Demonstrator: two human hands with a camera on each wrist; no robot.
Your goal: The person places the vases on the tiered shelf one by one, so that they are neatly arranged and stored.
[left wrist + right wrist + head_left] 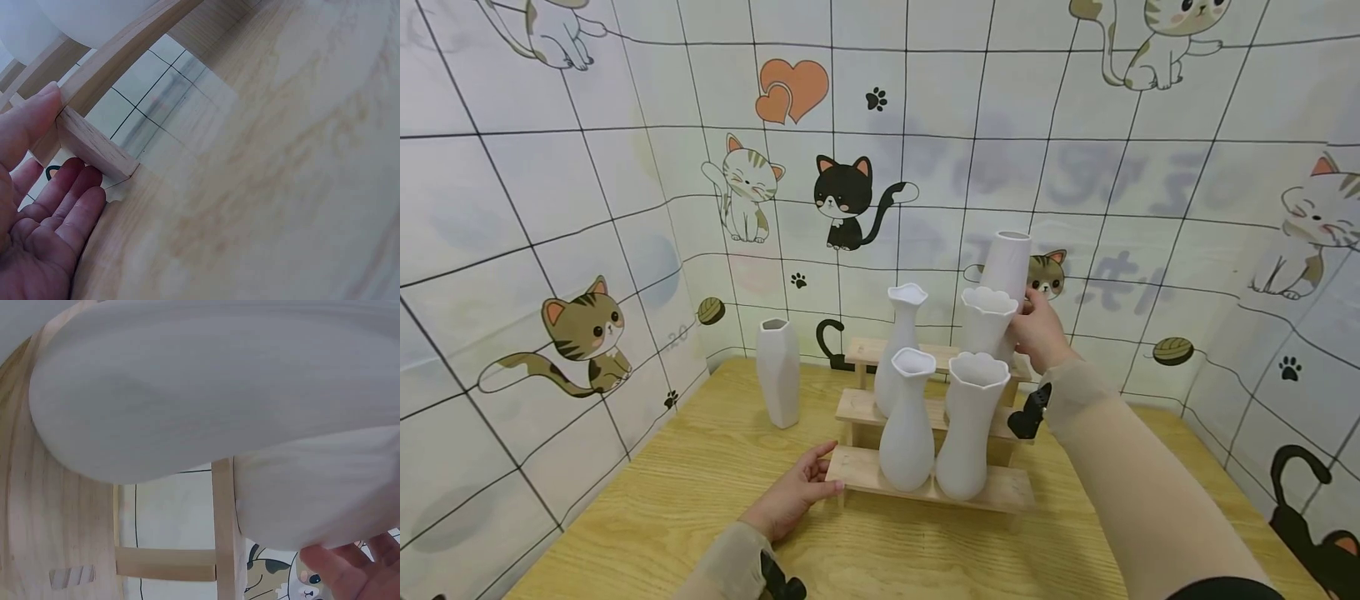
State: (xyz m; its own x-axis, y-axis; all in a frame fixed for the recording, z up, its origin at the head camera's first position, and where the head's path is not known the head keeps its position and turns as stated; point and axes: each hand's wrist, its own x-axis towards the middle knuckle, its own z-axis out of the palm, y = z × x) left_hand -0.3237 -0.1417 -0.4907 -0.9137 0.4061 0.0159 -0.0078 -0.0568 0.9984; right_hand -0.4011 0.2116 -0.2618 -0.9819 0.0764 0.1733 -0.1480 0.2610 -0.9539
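Note:
My right hand [1041,333] grips a plain-rimmed white vase [1007,262] at the right end of the top step of a three-step wooden stand [863,472]. In the right wrist view, thumb and fingers lie against this vase's lower side, its base by the top board. The ruffled-rim vase [987,317] on the middle step partly hides it in the head view. Low on the left, my left hand [793,492] pinches the bottom step's end. In the left wrist view its thumb [47,103] presses the board's end, other fingers behind the leg [100,147].
A wavy-rimmed vase [892,362] shares the middle step. On the bottom step stand a narrow-necked vase [906,450] and another ruffled vase [966,442]. Left of the stand, an angular white vase [778,375] stands on the wooden table [677,492]. Cat-printed sheeting [940,108] surrounds the table.

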